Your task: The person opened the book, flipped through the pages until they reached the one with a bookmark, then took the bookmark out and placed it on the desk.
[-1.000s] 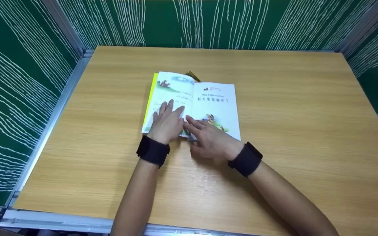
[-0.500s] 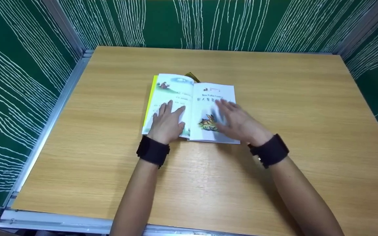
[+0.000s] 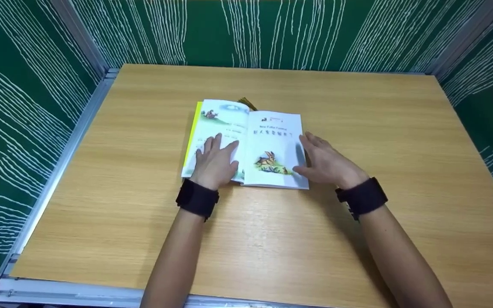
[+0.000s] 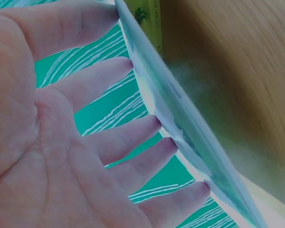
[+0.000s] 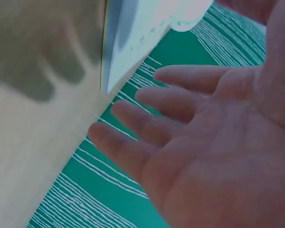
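An open picture book [image 3: 272,141] lies on the table, with a rabbit drawing on its right page and a yellow cover edge showing at the left. My left hand [image 3: 214,164] rests on the left page, fingers spread. In the left wrist view the fingertips of the left hand [image 4: 80,123] touch the page [image 4: 180,128]. Over the book's right edge hovers my right hand [image 3: 328,160], fingers straight and holding nothing. The right wrist view shows the right hand [image 5: 190,133] apart from the book's edge [image 5: 126,52], its shadow falling on the table.
A brownish-gold strip [image 3: 247,103] sticks out behind the top of the book. The wooden table [image 3: 379,128] is bordered by green panels with white wavy lines [image 3: 203,34] at the back and sides. A metal rail [image 3: 75,293] runs along the front edge.
My right hand has moved from the book's centre fold rightward across the right page to its outer edge, uncovering the rabbit picture. My left hand has stayed on the left page.
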